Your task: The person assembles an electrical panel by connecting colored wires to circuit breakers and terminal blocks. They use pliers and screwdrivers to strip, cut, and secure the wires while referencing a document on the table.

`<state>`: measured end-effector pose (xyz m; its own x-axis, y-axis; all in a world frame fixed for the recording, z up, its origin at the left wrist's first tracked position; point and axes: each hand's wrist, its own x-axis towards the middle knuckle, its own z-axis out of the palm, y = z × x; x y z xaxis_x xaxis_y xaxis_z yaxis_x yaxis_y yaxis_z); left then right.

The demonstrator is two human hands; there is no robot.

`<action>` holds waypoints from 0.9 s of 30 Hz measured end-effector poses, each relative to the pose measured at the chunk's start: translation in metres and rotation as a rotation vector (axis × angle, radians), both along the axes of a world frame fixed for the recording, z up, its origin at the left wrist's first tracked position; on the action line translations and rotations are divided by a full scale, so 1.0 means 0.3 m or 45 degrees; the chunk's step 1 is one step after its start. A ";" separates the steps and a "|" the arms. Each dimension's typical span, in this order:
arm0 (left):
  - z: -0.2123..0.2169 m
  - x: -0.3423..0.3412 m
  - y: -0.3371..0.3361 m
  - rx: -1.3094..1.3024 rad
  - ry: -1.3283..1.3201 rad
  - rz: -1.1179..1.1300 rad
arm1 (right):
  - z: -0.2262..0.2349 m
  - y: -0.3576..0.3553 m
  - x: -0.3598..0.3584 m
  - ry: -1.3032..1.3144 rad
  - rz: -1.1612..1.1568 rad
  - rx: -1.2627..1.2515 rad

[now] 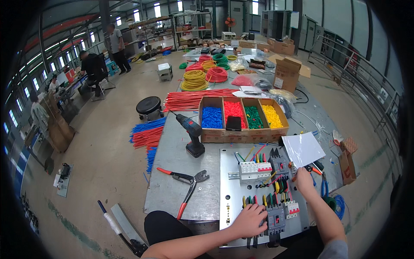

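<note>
A metal mounting panel (pixel 227 190) lies in front of me, carrying circuit breakers and short coloured wires. My left hand (pixel 249 221) is laid over the lower row of wire ends, its fingers stretched toward a grey moulded-case breaker (pixel 276 219). Right of that breaker sits a small white breaker with red levers (pixel 292 209). My right hand (pixel 304 178) is closed at the panel's right edge, by the upper grey breaker (pixel 279 165); a small copper-coloured piece shows at its fingertips, too small to name. Left of it is a white row of breakers (pixel 254 171) on a rail.
Left of the panel lie a red-handled cable cutter (pixel 188 184) and a cordless drill (pixel 192 137). Behind are a cardboard box of coloured sleeves (pixel 241 137), red wires (pixel 194 100) and wire coils (pixel 195 80). A white sheet (pixel 303 149) lies at right. People are at far left.
</note>
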<state>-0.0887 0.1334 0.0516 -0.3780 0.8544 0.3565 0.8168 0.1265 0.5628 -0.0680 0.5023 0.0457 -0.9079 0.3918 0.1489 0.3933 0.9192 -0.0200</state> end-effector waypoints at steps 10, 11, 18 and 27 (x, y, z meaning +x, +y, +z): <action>-0.007 0.001 -0.005 0.007 -0.007 -0.004 | 0.019 -0.012 -0.007 0.120 -0.105 -0.150; -0.008 0.004 -0.006 0.015 -0.008 -0.002 | 0.012 -0.007 -0.001 0.120 -0.082 -0.127; -0.002 0.002 -0.010 0.041 -0.002 -0.002 | -0.023 0.028 -0.008 0.100 0.087 -0.032; 0.003 0.004 -0.018 -0.004 -0.016 0.009 | 0.041 -0.014 0.000 0.189 -0.100 -0.360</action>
